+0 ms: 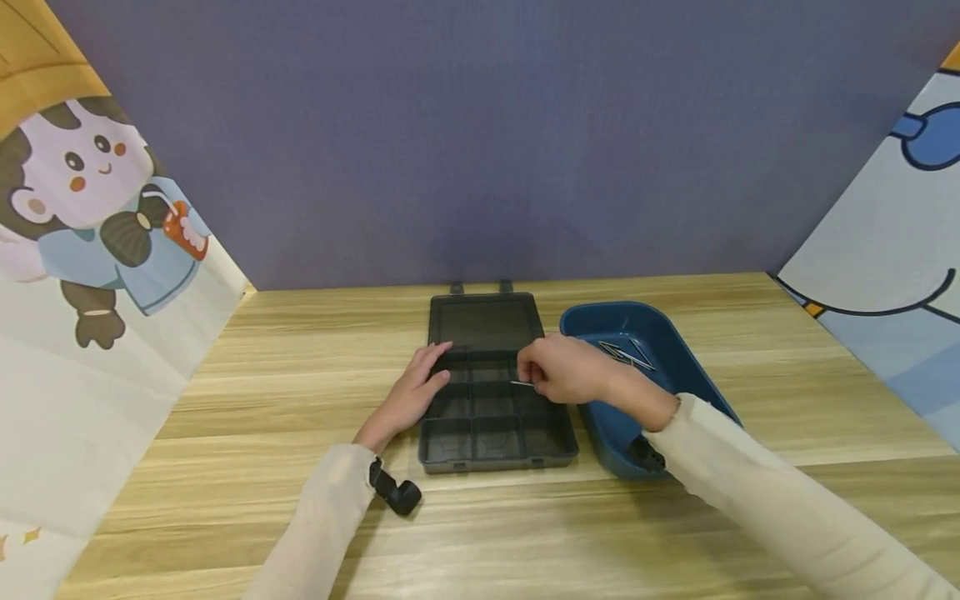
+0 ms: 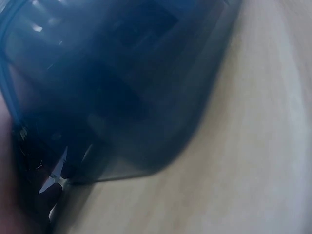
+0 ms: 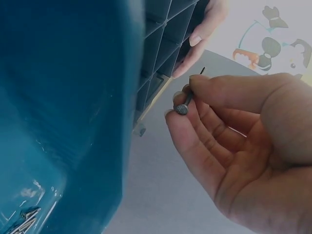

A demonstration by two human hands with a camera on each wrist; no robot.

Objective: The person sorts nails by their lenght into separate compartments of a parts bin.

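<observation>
Nail: metal, dull sheen. Basin: smooth, glossy plastic. Compartment box: smooth, translucent plastic. Table: wood-grained, faint sheen. Sleeves: matt cloth. Back panel: matt.

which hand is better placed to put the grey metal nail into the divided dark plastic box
Probably the right hand: it pinches the grey metal nail over the divided dark plastic box. The left hand lies at the box's left edge, farther from the nail.
</observation>
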